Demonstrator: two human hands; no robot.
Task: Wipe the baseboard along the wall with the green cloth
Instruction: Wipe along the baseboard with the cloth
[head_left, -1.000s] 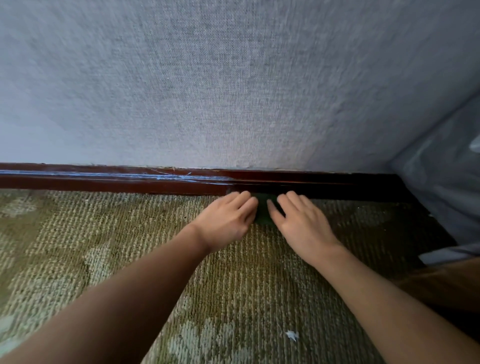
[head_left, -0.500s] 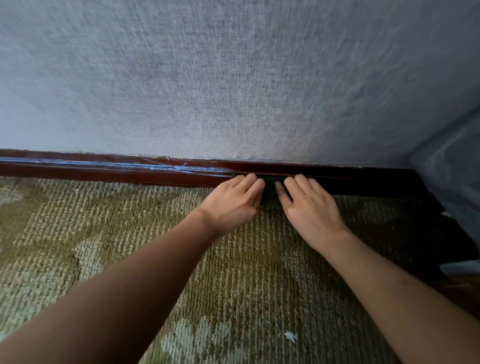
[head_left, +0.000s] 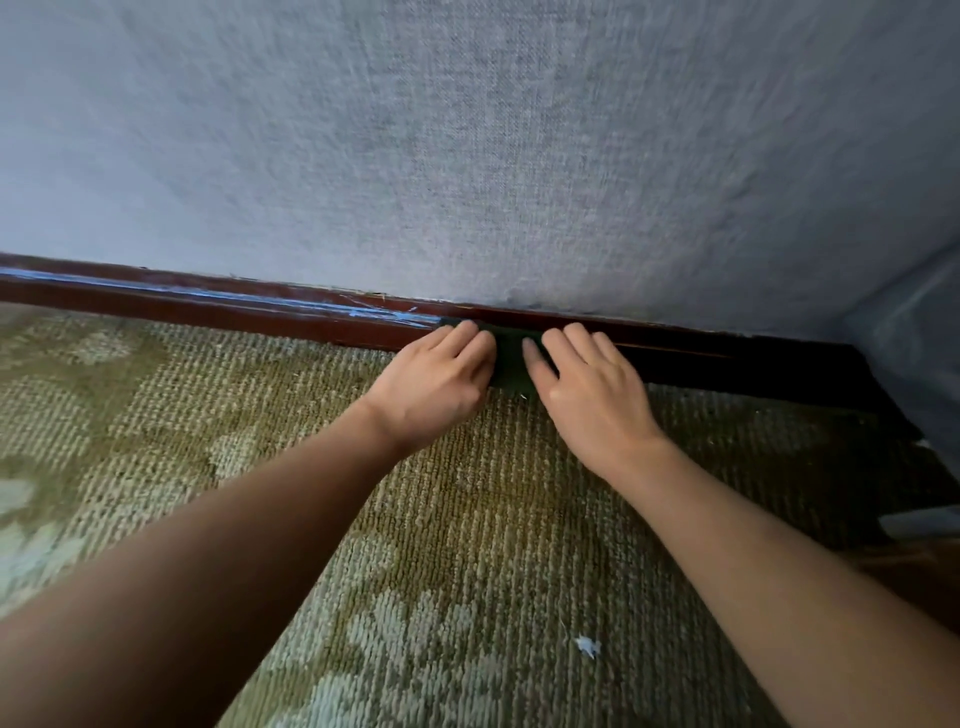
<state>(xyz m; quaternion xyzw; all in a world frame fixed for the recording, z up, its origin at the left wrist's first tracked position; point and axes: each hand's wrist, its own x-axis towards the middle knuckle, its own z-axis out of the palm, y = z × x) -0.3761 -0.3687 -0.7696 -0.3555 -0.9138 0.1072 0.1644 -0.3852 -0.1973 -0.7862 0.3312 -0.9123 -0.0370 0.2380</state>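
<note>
Head view: a folded dark green cloth (head_left: 511, 358) is seen at the centre of the frame, pressed against the glossy dark red-brown wooden baseboard (head_left: 208, 312) where the grey textured wall (head_left: 467, 156) meets the olive patterned carpet (head_left: 467, 493). The cloth is pinned by both hands, set side by side with a narrow gap between them. The left hand (head_left: 436, 379) and the right hand (head_left: 592, 395) are laid on it with fingers extended and pressing, not curled round it. The cloth's ends are hidden under the fingers, so its full outline cannot be told. Its long axis is judged to run along the baseboard, left to right in the frame and dipping slightly rightward, with its lower edge down on the carpet. The task is judged to be partway through. Pale blue streaks (head_left: 363, 310) are visible on the baseboard toward the left of the frame, so that stretch is probably unwiped. The stretch toward the right corner lies in shadow, and whether it has been wiped cannot be told.
</note>
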